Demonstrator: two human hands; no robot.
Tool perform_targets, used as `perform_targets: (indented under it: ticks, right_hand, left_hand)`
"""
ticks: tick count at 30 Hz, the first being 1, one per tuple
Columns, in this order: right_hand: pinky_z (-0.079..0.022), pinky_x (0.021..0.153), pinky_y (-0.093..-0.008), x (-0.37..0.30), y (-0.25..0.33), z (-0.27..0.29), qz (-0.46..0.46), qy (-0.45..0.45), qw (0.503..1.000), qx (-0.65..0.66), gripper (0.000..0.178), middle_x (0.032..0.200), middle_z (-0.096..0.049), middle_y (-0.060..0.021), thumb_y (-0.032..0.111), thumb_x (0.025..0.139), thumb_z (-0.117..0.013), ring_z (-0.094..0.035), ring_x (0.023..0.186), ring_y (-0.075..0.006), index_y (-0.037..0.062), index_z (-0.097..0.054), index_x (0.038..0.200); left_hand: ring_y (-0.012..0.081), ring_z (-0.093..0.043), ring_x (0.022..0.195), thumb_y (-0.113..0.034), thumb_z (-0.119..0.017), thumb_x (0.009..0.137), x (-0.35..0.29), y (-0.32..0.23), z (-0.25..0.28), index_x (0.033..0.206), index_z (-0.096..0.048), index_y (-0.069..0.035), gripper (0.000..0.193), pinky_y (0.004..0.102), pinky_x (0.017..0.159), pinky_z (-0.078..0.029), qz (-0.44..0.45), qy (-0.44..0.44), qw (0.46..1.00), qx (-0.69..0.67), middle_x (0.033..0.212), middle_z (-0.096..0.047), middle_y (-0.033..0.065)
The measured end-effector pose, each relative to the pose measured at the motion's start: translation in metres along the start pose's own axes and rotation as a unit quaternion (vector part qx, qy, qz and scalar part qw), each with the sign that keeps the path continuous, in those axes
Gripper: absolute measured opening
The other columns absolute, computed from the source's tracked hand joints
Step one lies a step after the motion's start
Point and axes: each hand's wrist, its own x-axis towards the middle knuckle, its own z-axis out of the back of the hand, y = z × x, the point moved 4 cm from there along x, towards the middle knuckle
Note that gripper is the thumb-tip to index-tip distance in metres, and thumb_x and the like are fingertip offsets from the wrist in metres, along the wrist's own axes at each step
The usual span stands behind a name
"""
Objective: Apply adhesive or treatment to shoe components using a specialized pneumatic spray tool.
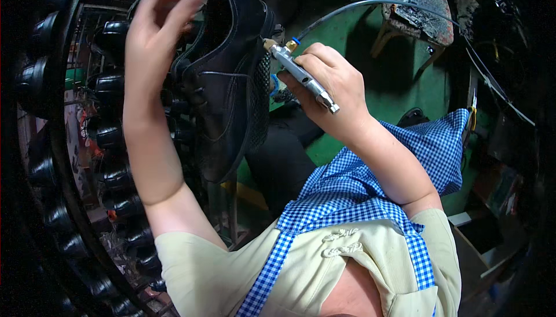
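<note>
A black leather lace-up shoe (223, 105) stands in front of me on its side, its opening toward the top and its textured sole edge toward the right. What holds it up is hidden. My right hand (333, 76) is wrapped round a small silver spray gun (301, 76). The gun's brass nozzle points at the heel end of the sole, close to it, and a grey hose (347, 5) runs from its fitting. My left hand (165, 18) is raised beside the shoe's opening, fingers apart and slightly blurred, with nothing visible in it.
A rack (72, 143) holding many black shoes (113, 85) curves along my left side. At the far right stands a worn, stained stool (417, 10) on the green floor (370, 94). My blue checked apron (353, 183) covers my lap.
</note>
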Motion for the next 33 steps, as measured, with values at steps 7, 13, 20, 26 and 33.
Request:
perform_targets:
  ticks: [7, 13, 20, 26, 33]
  right_hand:
    - [-0.053, 0.063, -0.0350, -0.014, 0.009, -0.005, 0.009, 0.059, 0.997, 0.051, 0.022, 0.086, -0.061, -0.0101, 0.011, 0.075, -0.080, -0.063, 0.076, -0.0279, 0.0064, -0.065, 0.091]
    - [-0.052, 0.064, -0.0367, -0.025, 0.007, 0.004, 0.000, 0.110, 0.991, 0.081, 0.024, 0.086, -0.060, -0.0104, 0.012, 0.075, -0.080, -0.062, 0.076, -0.0289, 0.0048, -0.064, 0.091]
    - [-0.051, 0.062, -0.0361, -0.034, 0.013, 0.021, 0.008, 0.175, 0.978, 0.110, 0.022, 0.083, -0.057, -0.0098, 0.013, 0.075, -0.081, -0.060, 0.074, -0.0280, 0.0046, -0.064, 0.087]
    - [-0.051, 0.061, -0.0374, -0.030, 0.012, 0.040, 0.008, 0.258, 0.958, 0.124, 0.020, 0.081, -0.056, -0.0086, 0.018, 0.079, -0.078, -0.061, 0.074, -0.0272, 0.0057, -0.063, 0.082]
    - [-0.052, 0.061, -0.0364, -0.035, 0.012, 0.055, -0.011, 0.242, 0.966, 0.088, 0.021, 0.082, -0.058, -0.0066, 0.022, 0.079, -0.079, -0.063, 0.076, -0.0262, 0.0079, -0.064, 0.083]
  left_hand:
    - [0.0137, -0.055, 0.096, -0.007, -0.059, 0.097, -0.170, 0.056, 0.050, 0.122, -0.053, -0.004, 0.026, 0.0287, 0.090, -0.044, 0.182, -0.011, 0.981, -0.070, 0.103, -0.056, 0.0043]
    - [0.0174, -0.058, 0.106, 0.012, -0.059, 0.083, -0.213, 0.034, 0.029, 0.115, -0.059, -0.001, 0.034, 0.0292, 0.097, -0.045, 0.151, 0.090, 0.983, -0.047, 0.115, -0.055, 0.0094]
    - [0.0190, -0.059, 0.102, 0.012, -0.069, 0.077, -0.211, 0.024, 0.023, 0.114, -0.063, -0.004, 0.040, 0.0285, 0.091, -0.048, 0.118, 0.118, 0.986, -0.004, 0.112, -0.057, 0.0098]
    - [0.0245, -0.061, 0.096, 0.009, -0.078, 0.067, -0.200, 0.006, 0.015, 0.112, -0.069, -0.008, 0.049, 0.0330, 0.083, -0.050, 0.027, 0.152, 0.983, 0.100, 0.104, -0.063, 0.0099]
    - [0.0286, -0.058, 0.100, 0.002, -0.082, 0.062, -0.181, -0.016, 0.000, 0.111, -0.072, -0.013, 0.052, 0.0379, 0.084, -0.051, -0.086, 0.197, 0.953, 0.213, 0.109, -0.060, 0.0088]
